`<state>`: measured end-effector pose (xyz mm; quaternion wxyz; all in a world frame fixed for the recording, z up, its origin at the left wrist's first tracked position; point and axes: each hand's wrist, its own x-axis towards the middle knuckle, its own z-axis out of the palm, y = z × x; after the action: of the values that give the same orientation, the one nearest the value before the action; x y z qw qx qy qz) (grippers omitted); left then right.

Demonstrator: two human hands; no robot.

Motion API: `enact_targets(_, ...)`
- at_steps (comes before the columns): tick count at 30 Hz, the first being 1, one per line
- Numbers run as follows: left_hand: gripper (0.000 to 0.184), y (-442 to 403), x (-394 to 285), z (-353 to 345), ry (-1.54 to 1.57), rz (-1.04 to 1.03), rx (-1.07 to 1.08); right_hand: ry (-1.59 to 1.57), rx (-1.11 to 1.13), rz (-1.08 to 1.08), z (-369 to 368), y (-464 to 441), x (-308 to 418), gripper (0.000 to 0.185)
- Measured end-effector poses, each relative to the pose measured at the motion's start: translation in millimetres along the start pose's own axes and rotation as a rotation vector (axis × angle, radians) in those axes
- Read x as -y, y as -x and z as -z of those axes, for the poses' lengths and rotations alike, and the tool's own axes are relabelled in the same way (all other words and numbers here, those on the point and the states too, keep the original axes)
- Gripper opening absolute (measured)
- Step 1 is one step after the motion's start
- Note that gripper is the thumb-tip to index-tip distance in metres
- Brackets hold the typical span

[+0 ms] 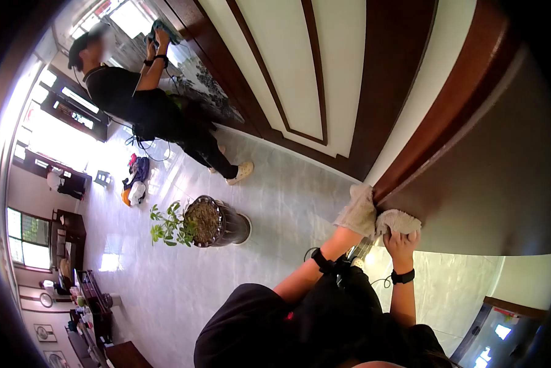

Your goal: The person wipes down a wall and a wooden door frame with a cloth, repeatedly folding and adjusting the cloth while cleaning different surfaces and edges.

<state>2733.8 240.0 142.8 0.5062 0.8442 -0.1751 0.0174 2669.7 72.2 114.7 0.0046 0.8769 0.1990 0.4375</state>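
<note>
A beige-grey cloth covers most of my left hand, hiding its fingers. That cloth is pressed to the edge of a dark brown panel with a reddish-brown wooden border. Just to the right, my right hand has its fingers curled round a fluffy grey cloth, held against the panel's lower corner. The two cloths sit side by side, close together; I cannot tell whether they touch. Dark bands circle both of my wrists.
A potted plant stands on the shiny tiled floor to my left. Further off, another person holds a cloth at a glossy wall panel. Clothes lie on the floor; a glass-topped cabinet stands lower right.
</note>
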Motion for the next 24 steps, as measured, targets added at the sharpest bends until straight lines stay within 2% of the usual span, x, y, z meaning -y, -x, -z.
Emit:
enact_targets(2,0.058,7,-31,10,-0.082,0.078,-0.022,-0.050,-0.010,-0.037,2,-5,-2,0.041)
enact_targets(4,0.053,11,-59,18,-0.117,-0.122,-0.203,-0.098,-0.079,-0.070,9,-19,-4,0.044)
enact_targets(5,0.053,14,-78,24,-0.112,-0.117,-0.204,-0.145,-0.142,-0.107,16,-26,-4,0.046)
enact_targets(7,0.027,13,-119,36,-0.248,-0.253,-0.379,-0.130,-0.127,-0.127,32,-39,-13,0.052)
enact_targets(9,0.031,11,-125,24,-0.292,-0.306,-0.443,-0.072,-0.242,-0.184,46,-45,-27,0.058)
enact_targets(11,0.042,18,-96,-4,-0.338,-0.481,-0.353,-0.085,-0.271,-0.212,70,-53,-49,0.063)
enact_targets(13,0.044,17,-94,-22,-0.368,-0.518,-0.359,0.065,-0.429,-0.281,86,-51,-71,0.067)
enact_targets(14,0.045,14,-94,-30,-0.397,-0.554,-0.369,0.055,-0.499,-0.247,85,-46,-84,0.070)
enact_targets(15,0.046,10,-94,-38,-0.426,-0.592,-0.382,0.056,-0.505,-0.241,85,-35,-93,0.070)
enact_targets(17,0.049,5,-93,-52,-0.485,-0.662,-0.403,0.199,-0.257,-0.218,87,-8,-99,0.070)
enact_targets(19,0.048,-2,-93,-72,-0.483,-0.595,-0.397,0.214,-0.218,-0.232,84,7,-104,0.067)
enact_targets(21,0.048,-2,-106,-79,-0.483,-0.529,-0.388,0.100,-0.299,-0.238,73,32,-112,0.063)
enact_targets(22,0.047,4,-122,-81,-0.655,-0.415,-0.406,0.270,-0.128,-0.249,74,45,-115,0.053)
enact_targets(23,0.046,10,-131,-83,-0.825,-0.296,-0.423,0.267,-0.132,-0.250,76,51,-117,0.053)
enact_targets(24,0.046,14,-125,-89,-0.828,-0.295,-0.422,0.164,-0.165,-0.263,80,55,-120,0.050)
